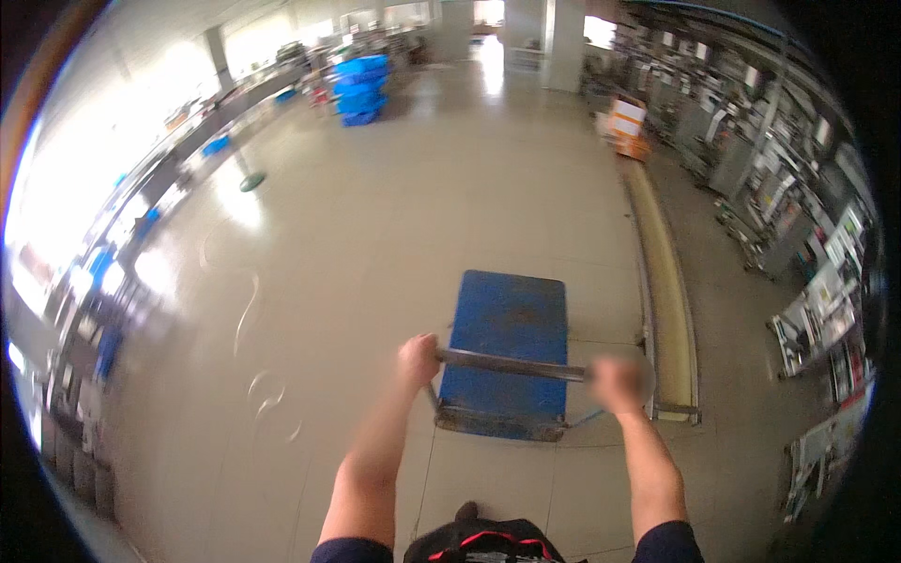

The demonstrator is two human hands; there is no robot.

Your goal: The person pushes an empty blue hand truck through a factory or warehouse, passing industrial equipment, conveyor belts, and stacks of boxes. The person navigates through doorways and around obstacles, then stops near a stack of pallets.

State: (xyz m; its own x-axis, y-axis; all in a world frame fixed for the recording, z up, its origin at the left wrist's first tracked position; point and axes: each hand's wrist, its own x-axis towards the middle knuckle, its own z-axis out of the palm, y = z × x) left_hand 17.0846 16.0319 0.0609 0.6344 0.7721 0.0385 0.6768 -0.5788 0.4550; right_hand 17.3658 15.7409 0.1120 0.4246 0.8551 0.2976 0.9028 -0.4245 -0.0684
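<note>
Your left hand [419, 358] and right hand [617, 383] each clench an end of the handle [511, 364], whose long axis runs crosswise before you. The right is blurred, so its grip looks closed. The cart [507, 342] lies straight ahead on the floor [394, 225].

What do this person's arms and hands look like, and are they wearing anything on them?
Both forearms are bare, coming up from the lower edge of the view. Short dark navy sleeves end near the elbows. The left hand and right hand wear no gloves; the right one is blurred, so finer detail cannot be told. No watch or band shows on either wrist.
</note>
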